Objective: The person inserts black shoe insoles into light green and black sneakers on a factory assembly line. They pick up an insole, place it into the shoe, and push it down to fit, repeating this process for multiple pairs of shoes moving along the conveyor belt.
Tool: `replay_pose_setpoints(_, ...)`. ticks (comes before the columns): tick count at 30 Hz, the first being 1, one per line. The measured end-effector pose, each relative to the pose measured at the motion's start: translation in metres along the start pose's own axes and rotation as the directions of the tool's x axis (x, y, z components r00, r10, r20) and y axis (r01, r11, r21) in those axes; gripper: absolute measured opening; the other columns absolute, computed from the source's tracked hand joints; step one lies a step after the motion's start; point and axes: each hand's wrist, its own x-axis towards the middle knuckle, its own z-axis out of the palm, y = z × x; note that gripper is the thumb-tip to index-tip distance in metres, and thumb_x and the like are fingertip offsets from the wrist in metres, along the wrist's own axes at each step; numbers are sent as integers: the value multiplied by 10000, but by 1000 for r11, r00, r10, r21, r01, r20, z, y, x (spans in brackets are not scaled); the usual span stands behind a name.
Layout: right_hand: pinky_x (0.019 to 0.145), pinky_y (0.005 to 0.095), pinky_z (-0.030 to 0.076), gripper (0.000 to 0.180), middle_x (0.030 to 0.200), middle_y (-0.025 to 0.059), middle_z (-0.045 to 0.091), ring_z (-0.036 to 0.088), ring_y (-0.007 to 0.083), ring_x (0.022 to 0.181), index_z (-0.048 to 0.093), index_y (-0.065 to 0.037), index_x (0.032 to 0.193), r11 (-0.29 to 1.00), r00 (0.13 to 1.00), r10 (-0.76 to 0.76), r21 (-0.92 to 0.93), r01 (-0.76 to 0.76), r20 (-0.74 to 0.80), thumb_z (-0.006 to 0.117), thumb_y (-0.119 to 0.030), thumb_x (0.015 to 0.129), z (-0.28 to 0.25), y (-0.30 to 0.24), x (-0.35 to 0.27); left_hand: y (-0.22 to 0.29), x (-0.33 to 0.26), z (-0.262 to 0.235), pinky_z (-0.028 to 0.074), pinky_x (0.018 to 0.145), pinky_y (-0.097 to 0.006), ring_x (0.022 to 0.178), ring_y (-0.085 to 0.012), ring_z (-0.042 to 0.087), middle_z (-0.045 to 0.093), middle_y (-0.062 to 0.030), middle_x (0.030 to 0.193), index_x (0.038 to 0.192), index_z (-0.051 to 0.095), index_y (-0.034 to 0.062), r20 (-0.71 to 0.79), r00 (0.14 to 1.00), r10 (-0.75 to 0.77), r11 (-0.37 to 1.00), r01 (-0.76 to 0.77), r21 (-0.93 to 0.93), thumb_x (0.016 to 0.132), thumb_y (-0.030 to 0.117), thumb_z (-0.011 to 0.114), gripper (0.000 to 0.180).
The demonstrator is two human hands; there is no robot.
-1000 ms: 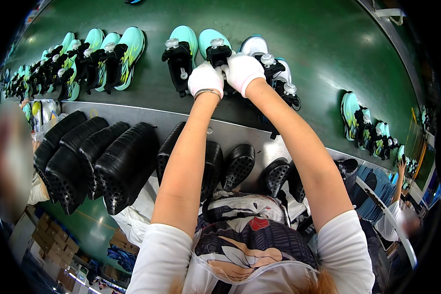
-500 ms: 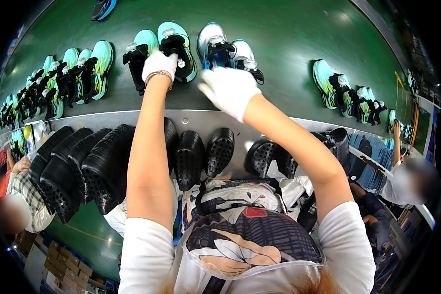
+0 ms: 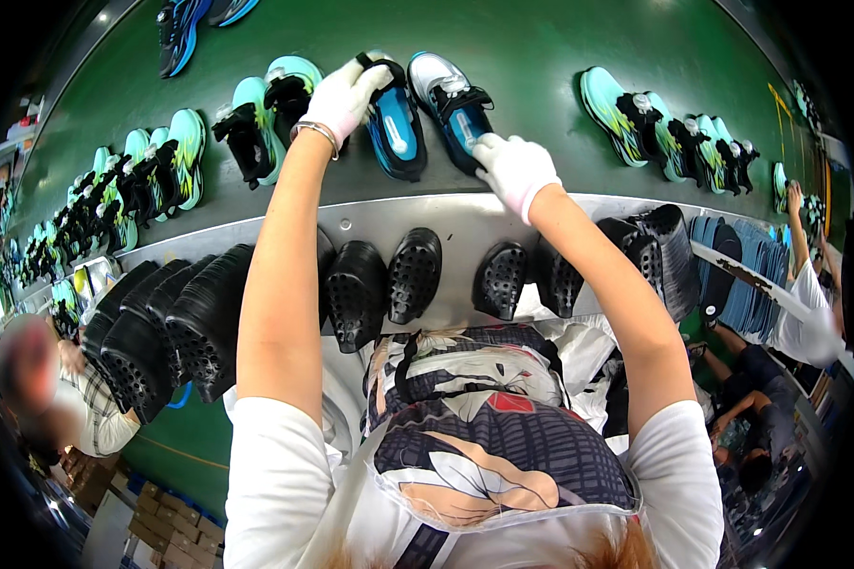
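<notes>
Both hands wear white gloves and reach onto a green conveyor belt (image 3: 541,57). My left hand (image 3: 343,97) grips the top of a blue and black shoe (image 3: 395,123). My right hand (image 3: 512,169) touches the near end of a white and blue shoe (image 3: 454,106) lying just to the right of it. A teal and black pair (image 3: 261,119) sits to the left of my left hand. Below the belt's grey edge (image 3: 427,213), black perforated shoe forms (image 3: 389,280) hang in a row.
More teal pairs line the belt at far left (image 3: 152,180) and at right (image 3: 650,123). Stacks of black forms (image 3: 161,327) stand at the left, blue insoles (image 3: 735,275) at the right. Other people work at the left (image 3: 57,398) and right (image 3: 797,284).
The shoes have shifted across the view. My left hand moved from the teal pair onto the blue and black shoe; my right hand came down onto the white and blue shoe.
</notes>
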Motion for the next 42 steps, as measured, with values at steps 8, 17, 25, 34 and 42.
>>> replay_pose_setpoints(8, 800, 403, 485, 287, 1084, 79, 589, 577, 291, 940, 591, -80, 1045, 996, 973, 67, 66, -54, -222, 640, -221, 800, -4, 16, -43, 2, 0, 35, 503, 550, -264, 604, -148, 594, 616, -104, 786, 1026, 597, -12, 134, 911, -390, 803, 408, -435, 935, 482, 456, 522)
replay_pose_setpoints(17, 707, 426, 505, 197, 871, 134, 598, 618, 324, 821, 570, -64, 937, 931, 972, 164, 351, -96, -170, 594, -236, 843, -33, -8, -151, 21, -36, 40, 425, 947, -419, 1053, -381, 566, 616, -237, 1091, 1214, 584, 33, -370, 924, -92, 935, 208, 288, 856, 479, 499, 578)
replay_pose_setpoints(25, 663, 382, 545, 220, 980, 150, 544, 616, 290, 850, 591, -23, 954, 991, 989, 47, 116, -63, 139, 611, -169, 791, 16, -65, -179, 62, -120, 60, 508, 704, -306, 754, -179, 617, 613, -118, 944, 1230, 569, 34, -332, 916, -227, 968, 176, -176, 874, 276, 586, 430)
replay_pose_setpoints(34, 734, 380, 545, 284, 999, 151, 547, 612, 299, 888, 562, -21, 978, 998, 975, 28, 50, -40, 221, 654, -148, 741, 29, -61, -173, 49, -177, 92, 515, 657, -258, 793, -128, 609, 615, -98, 1065, 1245, 549, -4, -184, 949, -257, 965, 243, -99, 921, 235, 538, 403)
replay_pose_setpoints(42, 786, 389, 511, 374, 1008, 140, 526, 588, 303, 931, 536, -24, 979, 965, 993, -46, 263, 16, 110, 713, -196, 697, -38, -55, -191, 52, -184, 97, 517, 713, -283, 813, -184, 635, 607, -138, 1076, 1178, 605, 17, -118, 954, -274, 943, 243, -225, 911, 282, 553, 379)
